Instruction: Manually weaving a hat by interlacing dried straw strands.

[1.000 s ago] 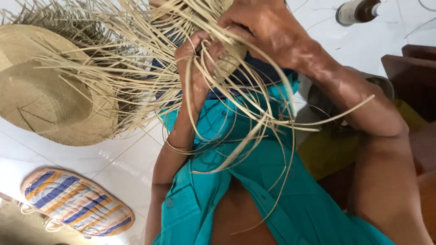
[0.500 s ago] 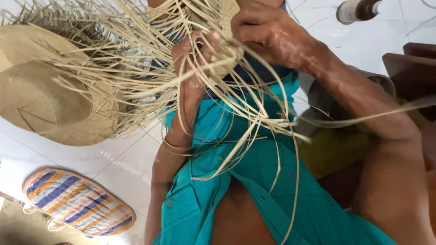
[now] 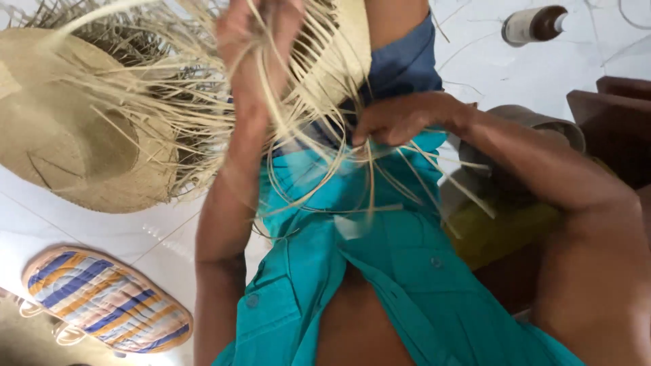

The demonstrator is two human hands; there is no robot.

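**Fingers splitting apart: left lifted, right pulling strands low**

Fingers of the left hand (image 3: pixel 254 34) are now gripping a bunch of straw strands (image 3: pixel 298 135) high at the top edge of view, having risen from where they were working half a second ago. Fingers of the right hand (image 3: pixel 400 118) are pinching a few strands lower down, having dropped away from the weave (image 3: pixel 339 54) they were covering a second ago. That is leaving both hands clenched on straw and the strands drawn out taut between them, so the work is looking like a pull or a tightening rather than a fresh tuck.

Below the fingers, loose strand ends are hanging over the teal shirt (image 3: pixel 380 271), free to swing. Left of the left fingers, a finished straw hat (image 3: pixel 74 135) is lying on the white floor (image 3: pixel 102 230), its fringe touching the strands in hand. Further below on that side, a striped sandal (image 3: pixel 102 301) is sitting well apart. Right of the right fingers, a bottle (image 3: pixel 536 24) is lying well apart, and dark wooden furniture (image 3: pixel 610 129) is closing that side. Most room is staying open upward and leftward.
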